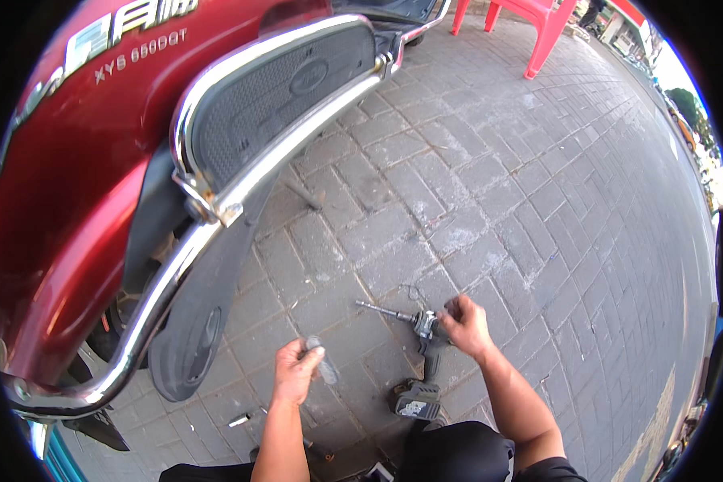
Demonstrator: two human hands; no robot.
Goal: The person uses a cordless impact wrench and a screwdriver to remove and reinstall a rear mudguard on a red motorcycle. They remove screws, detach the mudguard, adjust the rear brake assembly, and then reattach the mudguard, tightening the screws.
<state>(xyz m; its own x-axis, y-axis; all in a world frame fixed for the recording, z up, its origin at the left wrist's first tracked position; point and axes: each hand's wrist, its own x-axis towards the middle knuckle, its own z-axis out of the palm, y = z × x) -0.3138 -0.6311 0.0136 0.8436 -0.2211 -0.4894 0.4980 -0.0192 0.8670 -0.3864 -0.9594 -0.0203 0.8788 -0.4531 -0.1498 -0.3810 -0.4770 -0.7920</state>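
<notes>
My left hand (pixel 293 374) is closed, with the thumb pressed on a small grey oblong piece (pixel 328 369) that has rounded ends; its exact kind is unclear. To its right, a cordless power drill (pixel 431 363) stands on the paving by my knees, its long metal bit (pixel 384 310) pointing left. My right hand (pixel 467 329) is beside the drill's head, fingers curled together; I cannot make out whether anything is between them. On the far left stands a red electric scooter or trike (pixel 80 173) with a grey ribbed footboard (pixel 281 100) and a chrome side bar (pixel 173 269).
A dark plastic flap (pixel 186 341) hangs below the chrome bar. A silver cylindrical socket (pixel 239 420) lies left of my left forearm. Grey brick paving (pixel 538 201) stretches right, and a pink plastic chair (pixel 542 24) stands at the far side.
</notes>
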